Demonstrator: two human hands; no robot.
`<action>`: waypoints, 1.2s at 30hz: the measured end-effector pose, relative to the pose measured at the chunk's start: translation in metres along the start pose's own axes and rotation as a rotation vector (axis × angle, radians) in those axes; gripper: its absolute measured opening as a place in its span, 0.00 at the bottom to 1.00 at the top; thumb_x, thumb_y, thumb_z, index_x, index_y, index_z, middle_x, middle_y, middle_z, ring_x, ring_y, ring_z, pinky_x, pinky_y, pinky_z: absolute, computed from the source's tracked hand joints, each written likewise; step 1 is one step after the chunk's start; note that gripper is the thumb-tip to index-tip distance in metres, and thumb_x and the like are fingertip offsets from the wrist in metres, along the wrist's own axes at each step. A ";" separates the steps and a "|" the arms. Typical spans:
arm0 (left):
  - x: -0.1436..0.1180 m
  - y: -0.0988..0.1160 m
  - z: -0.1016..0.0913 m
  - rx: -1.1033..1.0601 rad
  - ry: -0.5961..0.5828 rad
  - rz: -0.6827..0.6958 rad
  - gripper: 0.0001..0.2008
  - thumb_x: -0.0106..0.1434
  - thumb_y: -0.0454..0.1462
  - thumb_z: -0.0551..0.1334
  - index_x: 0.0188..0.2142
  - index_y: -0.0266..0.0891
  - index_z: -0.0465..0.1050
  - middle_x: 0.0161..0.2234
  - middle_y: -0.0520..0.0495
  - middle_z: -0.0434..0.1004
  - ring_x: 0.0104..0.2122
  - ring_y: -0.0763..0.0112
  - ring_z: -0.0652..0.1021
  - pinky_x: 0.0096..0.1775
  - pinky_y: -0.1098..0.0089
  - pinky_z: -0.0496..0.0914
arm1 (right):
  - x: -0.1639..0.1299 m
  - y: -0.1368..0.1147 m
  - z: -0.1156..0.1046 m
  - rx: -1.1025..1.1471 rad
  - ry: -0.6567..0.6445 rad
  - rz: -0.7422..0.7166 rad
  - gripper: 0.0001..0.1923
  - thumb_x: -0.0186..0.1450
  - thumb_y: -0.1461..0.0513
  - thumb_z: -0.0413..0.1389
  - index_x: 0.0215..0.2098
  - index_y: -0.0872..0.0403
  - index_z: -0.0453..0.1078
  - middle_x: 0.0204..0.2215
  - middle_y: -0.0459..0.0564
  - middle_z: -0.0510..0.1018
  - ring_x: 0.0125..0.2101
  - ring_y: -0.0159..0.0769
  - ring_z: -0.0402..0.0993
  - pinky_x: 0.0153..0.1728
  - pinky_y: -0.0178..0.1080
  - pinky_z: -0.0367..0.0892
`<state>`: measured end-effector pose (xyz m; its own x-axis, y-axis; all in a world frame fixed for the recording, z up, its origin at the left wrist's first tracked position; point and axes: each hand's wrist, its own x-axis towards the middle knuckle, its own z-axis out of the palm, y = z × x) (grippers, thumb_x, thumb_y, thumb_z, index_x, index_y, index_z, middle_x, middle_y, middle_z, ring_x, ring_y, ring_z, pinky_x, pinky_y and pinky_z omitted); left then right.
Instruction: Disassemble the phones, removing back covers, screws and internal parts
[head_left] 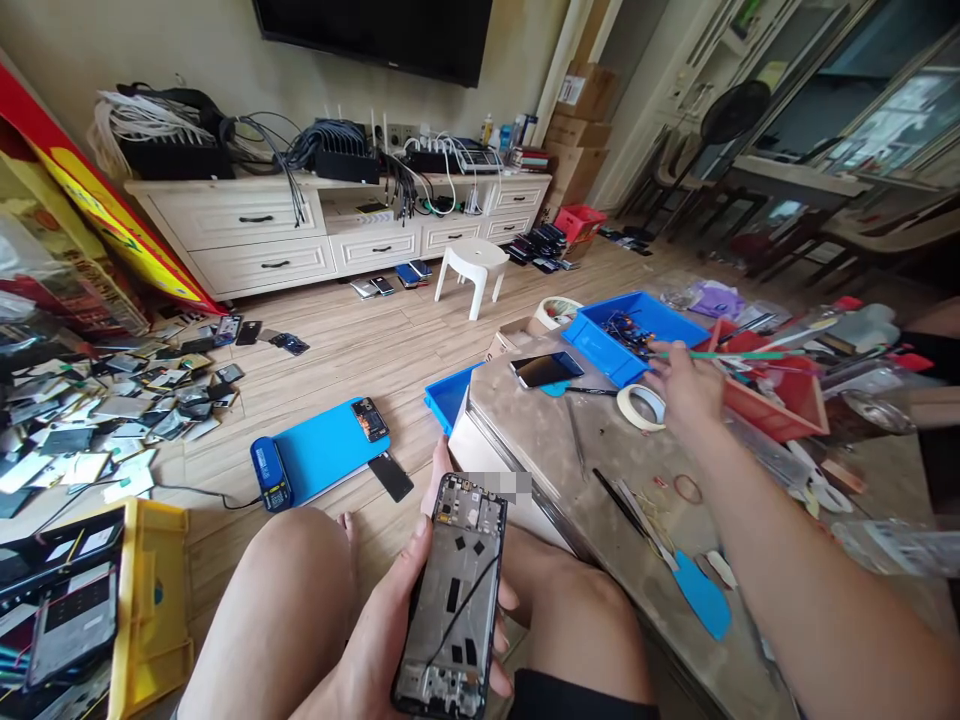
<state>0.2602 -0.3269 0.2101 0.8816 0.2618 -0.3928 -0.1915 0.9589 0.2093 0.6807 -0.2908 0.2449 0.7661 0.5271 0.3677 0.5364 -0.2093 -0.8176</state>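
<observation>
My left hand (pixel 375 610) grips a phone frame (pixel 459 590) over my lap. The frame is a bare grey metal mid-frame with black pads and a thin dark strip running diagonally over it. Stretched far forward, my right hand (pixel 686 388) is at the near edge of a blue tray (pixel 600 340) that holds small cable-like parts. Its fingers are bent around a thin green stick (pixel 757 355), which extends right over a red basket (pixel 802 405) of tools. A roll of masking tape (pixel 642 408) sits just below that hand.
On the low table (pixel 547 430) lie a phone (pixel 551 368), tweezers (pixel 634 510) and a blue spatula-like tool (pixel 703 595). A blue heating mat (pixel 322 450) lies on the floor with a phone (pixel 370 420). At left are a yellow crate (pixel 154 600) and a pile of phone parts (pixel 135 400).
</observation>
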 end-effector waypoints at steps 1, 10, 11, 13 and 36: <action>-0.001 0.000 -0.001 -0.009 -0.024 -0.014 0.40 0.70 0.62 0.47 0.51 0.27 0.78 0.35 0.33 0.81 0.36 0.58 0.81 0.35 0.64 0.76 | -0.022 -0.009 0.002 0.078 -0.008 0.045 0.35 0.67 0.37 0.46 0.41 0.57 0.78 0.38 0.69 0.81 0.35 0.45 0.80 0.39 0.47 0.76; -0.018 0.000 0.007 0.030 -0.028 0.040 0.34 0.70 0.59 0.52 0.55 0.32 0.74 0.48 0.32 0.80 0.43 0.52 0.81 0.45 0.54 0.76 | -0.256 -0.123 -0.002 0.561 -0.072 0.399 0.19 0.58 0.51 0.71 0.38 0.53 0.76 0.27 0.47 0.79 0.29 0.37 0.80 0.31 0.36 0.77; -0.019 0.000 0.007 0.036 -0.021 0.047 0.33 0.70 0.59 0.54 0.56 0.33 0.73 0.50 0.33 0.79 0.45 0.53 0.81 0.47 0.53 0.75 | -0.268 -0.132 -0.001 0.555 -0.080 0.405 0.19 0.60 0.49 0.69 0.39 0.53 0.76 0.28 0.48 0.79 0.29 0.38 0.80 0.27 0.35 0.76; -0.018 0.000 0.008 0.054 -0.004 0.074 0.29 0.70 0.55 0.57 0.57 0.36 0.71 0.53 0.36 0.76 0.48 0.56 0.79 0.49 0.53 0.75 | -0.283 -0.147 0.003 0.574 -0.146 0.454 0.20 0.64 0.45 0.63 0.43 0.52 0.75 0.30 0.50 0.80 0.24 0.37 0.77 0.17 0.33 0.70; -0.028 -0.013 -0.001 0.155 0.148 0.278 0.34 0.67 0.57 0.60 0.66 0.44 0.66 0.56 0.40 0.79 0.58 0.49 0.76 0.59 0.53 0.71 | -0.303 -0.180 0.030 0.184 -0.058 -0.125 0.09 0.73 0.59 0.56 0.43 0.51 0.78 0.34 0.50 0.85 0.38 0.40 0.85 0.37 0.36 0.79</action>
<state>0.2376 -0.3463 0.2176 0.7306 0.5348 -0.4245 -0.3378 0.8234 0.4560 0.3414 -0.3883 0.2677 0.6734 0.5870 0.4494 0.5482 0.0113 -0.8363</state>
